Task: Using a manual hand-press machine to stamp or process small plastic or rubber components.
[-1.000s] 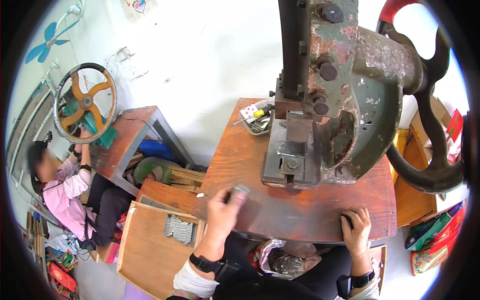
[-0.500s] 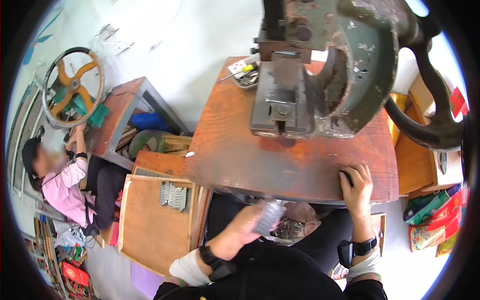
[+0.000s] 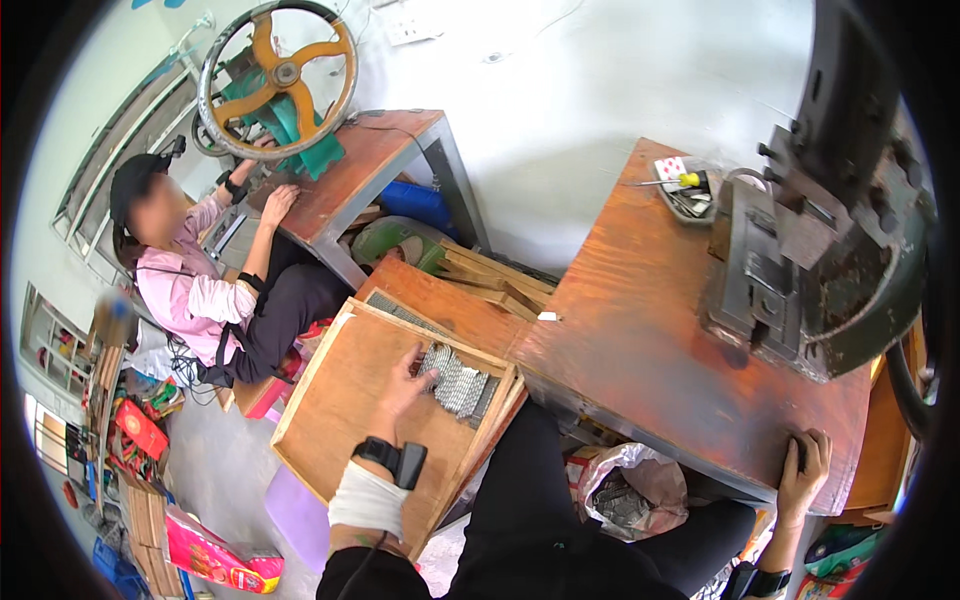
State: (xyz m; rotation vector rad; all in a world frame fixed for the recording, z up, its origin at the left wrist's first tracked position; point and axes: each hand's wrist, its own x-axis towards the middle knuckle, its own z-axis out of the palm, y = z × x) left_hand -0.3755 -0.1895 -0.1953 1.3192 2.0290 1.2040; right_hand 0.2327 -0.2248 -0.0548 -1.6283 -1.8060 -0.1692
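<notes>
My left hand (image 3: 402, 385) reaches over a shallow wooden tray (image 3: 345, 400). Its thumb and fingers close about the left end of the small grey metal pieces (image 3: 460, 388), which lie packed in rows in the tray's far right corner. Part of what the fingers hold is hidden by the hand. My right hand (image 3: 808, 468) rests at the front right edge of the wooden worktable (image 3: 610, 310), fingers bent over the edge and holding nothing that I can see. On that table stands a heavy metal press (image 3: 770, 270).
A small dish (image 3: 692, 203) with a yellow-handled screwdriver (image 3: 685, 181) sits left of the press. Below the table is an open bag (image 3: 640, 485) of metal pieces. At far left a person (image 3: 190, 270) in pink sits by a machine with a large handwheel (image 3: 285, 75).
The view has swung left. My left hand has carried a stack of metal pieces from above my lap to the rows in the tray. My right hand stays at the table edge.
</notes>
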